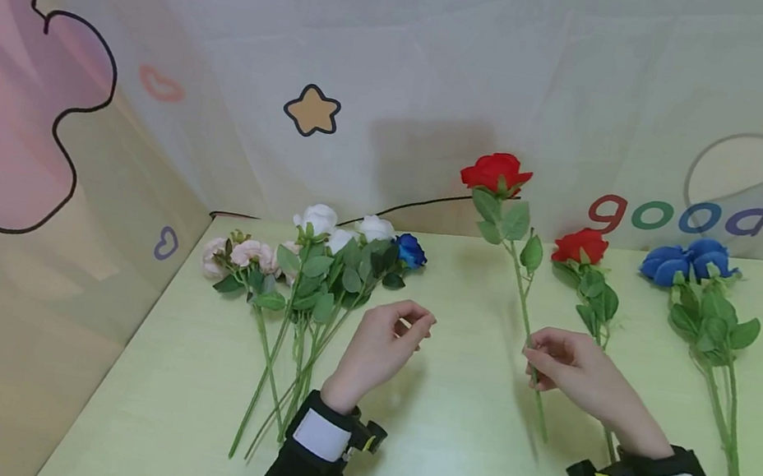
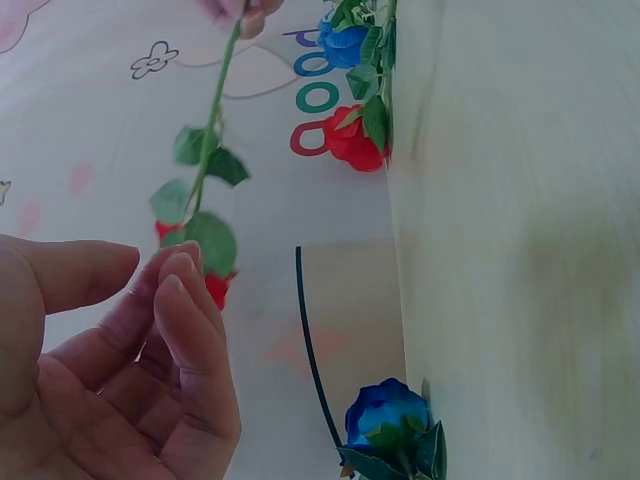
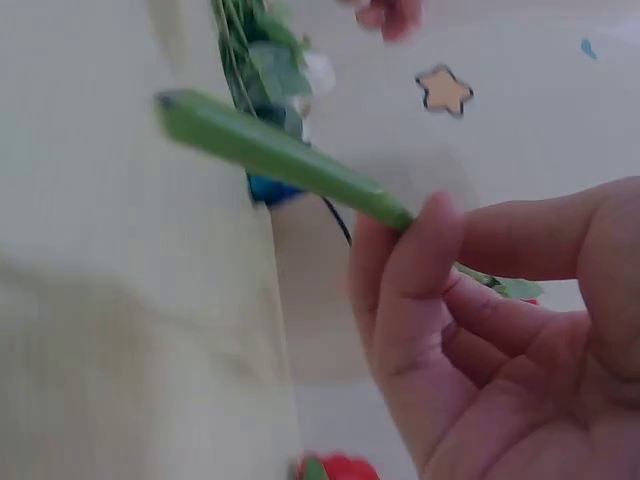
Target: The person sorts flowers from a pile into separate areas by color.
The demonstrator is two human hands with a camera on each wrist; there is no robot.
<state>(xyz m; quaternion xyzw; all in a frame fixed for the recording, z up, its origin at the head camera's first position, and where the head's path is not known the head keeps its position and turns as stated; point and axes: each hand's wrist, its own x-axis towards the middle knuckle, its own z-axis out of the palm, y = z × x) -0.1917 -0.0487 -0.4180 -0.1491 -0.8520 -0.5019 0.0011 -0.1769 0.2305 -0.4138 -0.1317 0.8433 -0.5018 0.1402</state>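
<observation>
My right hand pinches the green stem of a red artificial rose and holds it up, bloom leaning left, over the table. In the right wrist view the cut end of the stem sticks out past the fingertips. My left hand hovers nearby with fingers loosely bent and nothing in them; a gap shows between thumb and fingers in the left wrist view. Just left of it lies a bunch of flowers with white roses, pale pink blooms and one blue rose.
Another red rose lies beyond the right hand, its stem partly behind the wrist. Blue roses with long stems lie at the table's right. A printed cloth backdrop rises behind the pale table.
</observation>
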